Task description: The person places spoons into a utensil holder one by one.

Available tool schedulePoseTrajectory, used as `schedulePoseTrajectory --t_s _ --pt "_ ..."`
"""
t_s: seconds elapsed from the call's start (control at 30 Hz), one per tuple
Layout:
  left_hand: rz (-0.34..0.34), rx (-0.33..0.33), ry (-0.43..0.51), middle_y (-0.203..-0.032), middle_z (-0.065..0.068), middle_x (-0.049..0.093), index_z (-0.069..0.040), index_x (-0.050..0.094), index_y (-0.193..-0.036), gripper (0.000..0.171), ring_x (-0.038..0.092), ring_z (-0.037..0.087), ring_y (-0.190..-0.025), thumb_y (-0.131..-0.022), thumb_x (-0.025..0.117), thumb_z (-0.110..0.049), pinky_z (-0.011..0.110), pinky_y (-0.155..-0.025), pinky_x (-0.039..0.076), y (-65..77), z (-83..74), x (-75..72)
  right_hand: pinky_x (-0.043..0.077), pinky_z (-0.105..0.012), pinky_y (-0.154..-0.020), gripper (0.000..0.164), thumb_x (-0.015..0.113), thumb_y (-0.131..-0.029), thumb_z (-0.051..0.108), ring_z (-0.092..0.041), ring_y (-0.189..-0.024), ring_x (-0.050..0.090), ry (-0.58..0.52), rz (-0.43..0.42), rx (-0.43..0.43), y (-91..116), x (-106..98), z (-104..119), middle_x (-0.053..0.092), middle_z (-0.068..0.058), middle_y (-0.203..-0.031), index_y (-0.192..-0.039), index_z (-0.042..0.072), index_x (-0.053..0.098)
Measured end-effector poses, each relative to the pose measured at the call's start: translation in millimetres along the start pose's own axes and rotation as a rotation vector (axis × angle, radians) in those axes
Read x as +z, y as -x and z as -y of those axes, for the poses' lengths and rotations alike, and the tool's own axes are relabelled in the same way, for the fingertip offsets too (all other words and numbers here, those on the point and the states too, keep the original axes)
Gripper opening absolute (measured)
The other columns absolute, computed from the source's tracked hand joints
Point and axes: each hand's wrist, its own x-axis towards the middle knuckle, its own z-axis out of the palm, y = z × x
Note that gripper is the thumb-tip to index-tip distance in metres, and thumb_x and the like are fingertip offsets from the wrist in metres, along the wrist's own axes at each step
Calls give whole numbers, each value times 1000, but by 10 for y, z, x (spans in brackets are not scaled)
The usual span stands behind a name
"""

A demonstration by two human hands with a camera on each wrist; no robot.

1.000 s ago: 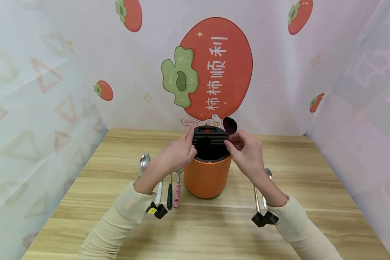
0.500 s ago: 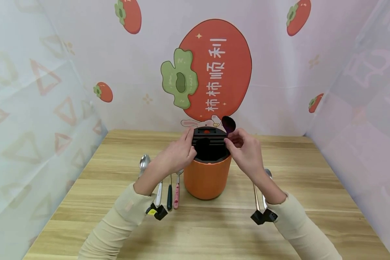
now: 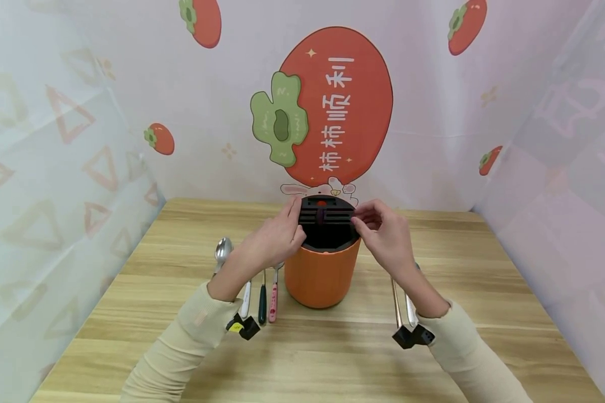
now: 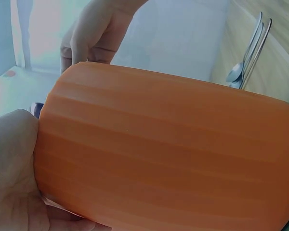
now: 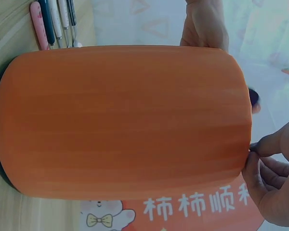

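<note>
An orange cutlery holder [image 3: 321, 277] with a black slotted insert [image 3: 338, 215] stands upright at the back middle of the table. In the middle of its slots a narrow dark purple piece [image 3: 320, 216] shows, standing above the rim in the right wrist view. My left hand [image 3: 277, 238] grips the left rim, thumb in front, with fingertips [image 4: 77, 224] curling onto the wall. At the right rim, the thumb and forefinger of my right hand [image 3: 385, 232] pinch a small dark piece [image 5: 253, 146]; I cannot tell what it is. The inside of the holder is dark.
Left of the holder lie a silver spoon [image 3: 223, 249], a white handle [image 3: 246, 302], a dark green handle [image 3: 263, 304] and a pink-handled spoon [image 3: 274, 302]. A gold handle [image 3: 396, 302] and a silver handle [image 3: 410, 310] lie under the right arm. A printed cloth [image 3: 206, 179] hangs behind.
The dark spoon bowl that stood up beside my right fingers is gone from there. Among the slots, a broad dark shape now appears narrow and purple. My left hand stays in place.
</note>
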Motion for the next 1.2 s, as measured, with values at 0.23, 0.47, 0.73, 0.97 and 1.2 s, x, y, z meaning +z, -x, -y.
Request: schedulePoseTrajectory --t_s 0.23,0.47,0.73,0.97,1.2 --pt "49 -27 4 -156 7 7 -6 3 -150 64 51 27 -116 -94 24 -30 40 -100 41 7 -2 -20 49 -9 -65 13 68 -80 2 -19 -72 64 32 -20 5 40 -141 -93 67 -12 -82 -92 -1 64" --pt "54 -26 1 -157 8 4 -5 2 -150 64 50 28 -119 -95 24 -30 39 -102 40 15 6 -20 48 -10 -62 12 68 -81 5 -12 -69 63 116 -28 32 71 -298 -170 68 -8 -80 -91 0 64" --pt "33 -13 -6 -155 8 11 -5 5 -150 64 53 26 -111 -94 25 -30 39 -98 43 7 15 2 46 -7 -60 12 66 -82 4 -22 -71 65 214 46 105 174 -418 -347 68 -14 -81 -92 -3 65" --pt "38 -17 11 -156 9 9 -4 6 -150 64 46 26 -123 -95 26 -30 39 -104 38 18 14 -4 49 -19 -58 11 65 -82 6 -19 -68 64 323 202 140 289 -442 -631 68 -11 -78 -89 -2 65" --pt "58 -30 3 -157 8 4 -5 2 -150 65 44 26 -126 -95 25 -31 39 -105 37 14 8 -16 48 -23 -55 8 66 -79 4 -15 -64 61 386 326 156 417 -443 -940 66 -9 -73 -82 -3 66"
